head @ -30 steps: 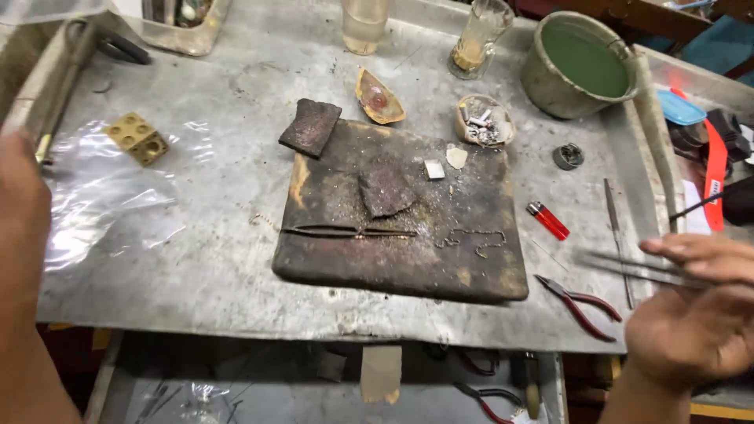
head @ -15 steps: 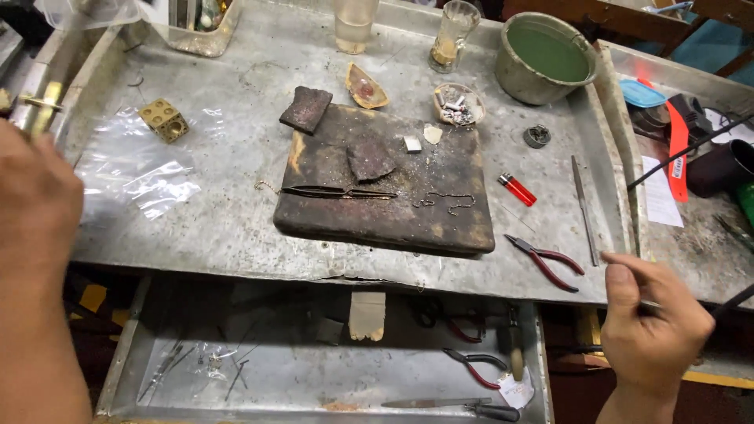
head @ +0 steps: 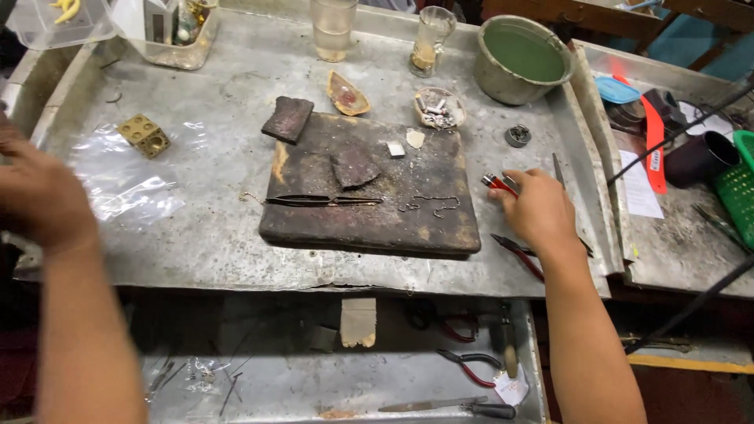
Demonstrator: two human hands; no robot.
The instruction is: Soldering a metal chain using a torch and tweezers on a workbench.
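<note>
Reaching for red lighter (head: 496, 183) on bench (head: 220, 235), just right of charred block (head: 369, 188) | right hand (head: 538, 208) fingers curled onto it, not clamped (pinch mid-body, lift straight, clear of red-handled pliers (head: 525, 255) below) | left hand (head: 39, 196) blurred at left edge, grip unreadable.

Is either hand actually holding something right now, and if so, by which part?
The right hand has its fingertips on the red lighter, at its near end; a firm grip cannot be told. The left hand is blurred, and nothing shows in it.
</note>
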